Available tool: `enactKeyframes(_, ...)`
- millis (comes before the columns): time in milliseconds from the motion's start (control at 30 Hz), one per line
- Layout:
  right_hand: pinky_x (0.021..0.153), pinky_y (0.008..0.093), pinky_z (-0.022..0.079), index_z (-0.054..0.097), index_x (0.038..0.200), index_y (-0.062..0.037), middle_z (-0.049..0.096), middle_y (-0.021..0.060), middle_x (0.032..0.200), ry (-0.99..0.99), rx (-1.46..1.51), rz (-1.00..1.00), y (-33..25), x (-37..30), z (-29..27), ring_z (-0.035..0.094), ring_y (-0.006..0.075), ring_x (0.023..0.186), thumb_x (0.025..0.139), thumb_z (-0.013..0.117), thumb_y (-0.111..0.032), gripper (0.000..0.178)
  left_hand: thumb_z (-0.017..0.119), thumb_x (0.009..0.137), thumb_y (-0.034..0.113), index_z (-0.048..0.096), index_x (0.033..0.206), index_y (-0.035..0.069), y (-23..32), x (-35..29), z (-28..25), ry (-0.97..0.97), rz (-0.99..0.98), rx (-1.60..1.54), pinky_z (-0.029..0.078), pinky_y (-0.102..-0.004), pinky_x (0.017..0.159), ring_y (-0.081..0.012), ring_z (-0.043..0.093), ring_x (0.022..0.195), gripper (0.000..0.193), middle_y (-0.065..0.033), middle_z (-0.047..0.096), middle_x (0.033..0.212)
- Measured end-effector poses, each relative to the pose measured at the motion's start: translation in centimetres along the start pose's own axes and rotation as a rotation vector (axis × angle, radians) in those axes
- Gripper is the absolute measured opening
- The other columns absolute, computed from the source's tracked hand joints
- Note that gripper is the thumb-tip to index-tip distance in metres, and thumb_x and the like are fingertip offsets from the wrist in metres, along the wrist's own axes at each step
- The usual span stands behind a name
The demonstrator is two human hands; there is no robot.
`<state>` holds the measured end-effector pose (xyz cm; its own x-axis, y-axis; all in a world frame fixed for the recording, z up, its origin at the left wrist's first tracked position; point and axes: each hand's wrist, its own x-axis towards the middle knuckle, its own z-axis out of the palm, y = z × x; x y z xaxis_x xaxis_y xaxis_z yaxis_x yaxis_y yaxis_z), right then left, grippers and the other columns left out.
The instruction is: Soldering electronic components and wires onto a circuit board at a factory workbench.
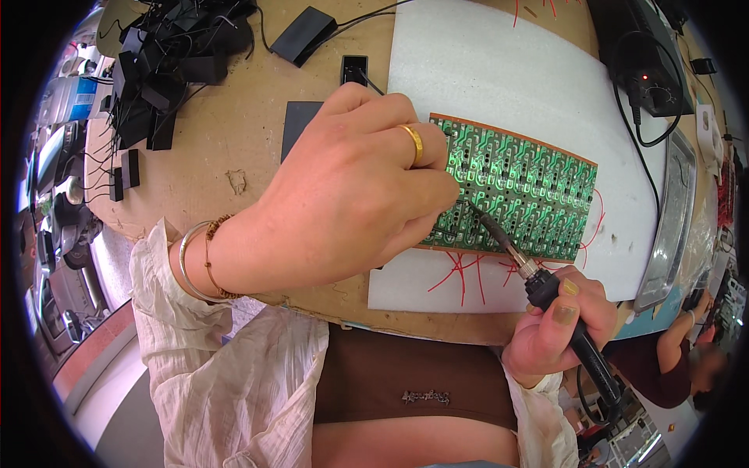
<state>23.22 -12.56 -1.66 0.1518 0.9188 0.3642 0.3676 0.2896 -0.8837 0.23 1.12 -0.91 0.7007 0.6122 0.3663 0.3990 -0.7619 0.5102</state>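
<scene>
Left hand (351,183) curled, hold unclear, right fingers (552,331) closed round diagonal soldering iron (543,287), tip (485,222) up-left

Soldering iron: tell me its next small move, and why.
Probably hold the soldering iron steady: the right hand grips it with the tip at the circuit board, close beside the left hand, so a slip could touch the fingers.

Lettering in our view
Near us, small metallic lettering (426,398) sits on a brown garment (367,382); far left, a clear container (56,100) bears a blue label (85,100), its print too small for us
</scene>
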Motion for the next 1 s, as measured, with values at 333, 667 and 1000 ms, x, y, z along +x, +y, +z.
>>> enactKeyframes(333,0.054,0.0331,0.038,0.060,0.105,-0.0023,0.057,0.0094,0.078,-0.010,-0.013,-0.020,0.06,0.07,-0.05,0.046,0.0170,0.059,0.087,0.070,-0.017,0.025,0.078,0.066,0.007,0.071,0.078,0.012,0.07,0.06,0.02,0.003,0.006,0.015,0.041,-0.0350,0.074,-0.0193,0.055,0.076,0.015,0.0028,0.059,0.077)
enactKeyframes(667,0.054,0.0336,0.039,0.060,0.104,-0.0018,0.057,0.0101,0.081,0.017,-0.005,-0.018,0.10,0.12,0.28,0.047,0.0173,0.059,0.088,0.069,-0.018,0.024,0.079,0.067,0.008,0.071,0.077,0.011,0.10,0.14,-0.06,-0.002,0.014,0.024,0.041,-0.0352,0.073,-0.0192,0.055,0.075,0.014,0.0023,0.060,0.077)
enactKeyframes(1000,0.053,0.0330,0.038,0.059,0.107,-0.0025,0.056,0.0113,0.081,0.044,-0.016,-0.025,0.28,0.04,0.35,0.047,0.0163,0.058,0.091,0.068,-0.021,0.026,0.079,0.066,0.008,0.071,0.077,0.011,0.08,0.12,-0.08,0.002,0.023,0.032,0.041,-0.0350,0.073,-0.0192,0.055,0.075,0.014,0.0023,0.060,0.077)
